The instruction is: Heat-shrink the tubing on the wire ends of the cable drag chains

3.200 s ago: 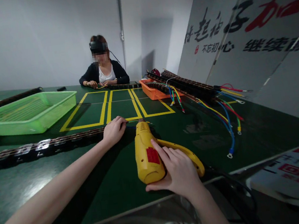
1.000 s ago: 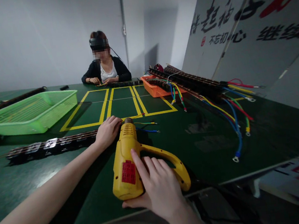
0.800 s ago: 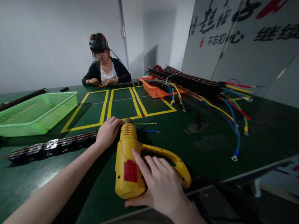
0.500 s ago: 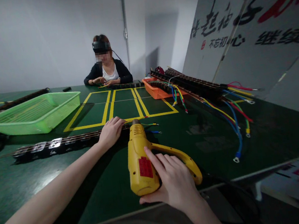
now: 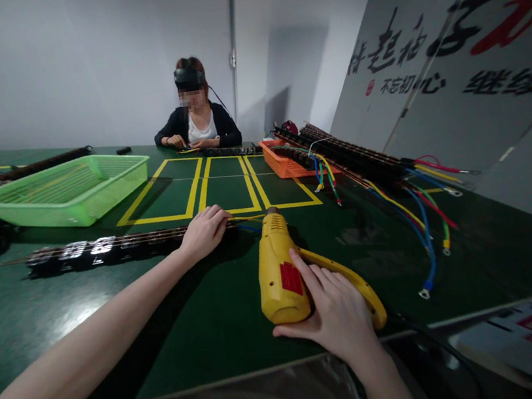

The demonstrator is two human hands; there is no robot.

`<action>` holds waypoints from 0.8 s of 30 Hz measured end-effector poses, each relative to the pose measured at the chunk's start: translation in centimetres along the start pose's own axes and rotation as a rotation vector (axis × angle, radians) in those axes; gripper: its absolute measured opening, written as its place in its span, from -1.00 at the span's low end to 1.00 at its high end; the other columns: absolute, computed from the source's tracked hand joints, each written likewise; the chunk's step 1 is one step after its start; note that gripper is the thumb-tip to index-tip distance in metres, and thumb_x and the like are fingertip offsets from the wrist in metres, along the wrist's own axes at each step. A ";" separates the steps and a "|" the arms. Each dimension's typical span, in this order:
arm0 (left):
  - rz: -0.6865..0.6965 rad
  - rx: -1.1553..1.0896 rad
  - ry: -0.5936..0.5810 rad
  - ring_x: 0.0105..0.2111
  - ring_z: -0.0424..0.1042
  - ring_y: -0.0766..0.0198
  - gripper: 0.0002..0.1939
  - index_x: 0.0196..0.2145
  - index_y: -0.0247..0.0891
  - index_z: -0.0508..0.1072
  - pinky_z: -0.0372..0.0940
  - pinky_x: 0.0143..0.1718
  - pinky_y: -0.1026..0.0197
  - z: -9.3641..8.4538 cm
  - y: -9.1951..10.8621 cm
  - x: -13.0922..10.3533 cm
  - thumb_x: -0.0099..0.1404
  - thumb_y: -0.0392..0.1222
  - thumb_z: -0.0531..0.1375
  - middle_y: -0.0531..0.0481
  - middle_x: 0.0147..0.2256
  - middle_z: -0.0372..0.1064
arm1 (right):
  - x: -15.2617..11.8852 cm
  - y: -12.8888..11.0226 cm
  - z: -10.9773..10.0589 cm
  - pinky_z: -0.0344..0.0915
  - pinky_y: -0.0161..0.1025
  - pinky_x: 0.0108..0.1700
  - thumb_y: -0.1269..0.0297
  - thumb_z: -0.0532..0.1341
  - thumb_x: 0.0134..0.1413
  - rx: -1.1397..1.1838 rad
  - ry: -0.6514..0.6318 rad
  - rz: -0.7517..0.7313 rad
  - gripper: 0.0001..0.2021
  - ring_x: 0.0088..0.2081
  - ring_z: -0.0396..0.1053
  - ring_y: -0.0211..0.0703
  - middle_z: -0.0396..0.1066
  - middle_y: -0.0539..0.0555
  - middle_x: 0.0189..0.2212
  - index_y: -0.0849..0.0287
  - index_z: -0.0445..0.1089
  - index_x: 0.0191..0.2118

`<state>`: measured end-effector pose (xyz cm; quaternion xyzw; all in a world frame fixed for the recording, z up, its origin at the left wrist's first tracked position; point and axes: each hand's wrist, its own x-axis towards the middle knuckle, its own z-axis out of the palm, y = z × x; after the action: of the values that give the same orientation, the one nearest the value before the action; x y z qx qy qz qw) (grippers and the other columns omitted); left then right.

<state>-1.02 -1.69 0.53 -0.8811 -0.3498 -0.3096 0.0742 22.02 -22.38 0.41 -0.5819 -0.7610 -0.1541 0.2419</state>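
My right hand is wrapped round the body of a yellow heat gun with a red label, its nozzle pointing away from me. The nozzle covers the far ends of thin yellow and blue wires. These wires come out of the right end of a long black cable bundle lying across the green table. My left hand rests closed on that end of the bundle, fingers pressed together near the wires.
A green basket stands at the left, near more dark bundles. An orange basket and bundles with coloured, lug-ended wires lie at the right. Yellow tape rectangles mark the table. A person sits across it.
The heat gun in my right hand has moved right along the wires, and its nozzle now covers their ends. My left hand stays on the bundle. The view has shifted slightly.
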 end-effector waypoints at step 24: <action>-0.098 0.000 -0.006 -0.15 0.34 0.15 -0.70 -0.14 -0.20 0.38 0.25 -0.14 0.11 0.4 0.1 0.2 0.41 -0.12 -0.11 -0.09 -0.19 0.35 | 0.8 -6.5 0.6 0.22 -0.07 -0.26 -0.47 0.09 -0.17 0.032 0.055 -0.074 0.13 -0.34 0.30 0.00 0.35 0.14 -0.33 0.37 -0.05 0.33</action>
<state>-0.64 -1.55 0.33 -0.8638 -0.3928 -0.3102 0.0580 15.45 -23.22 0.65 -0.5451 -0.7773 -0.1666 0.2663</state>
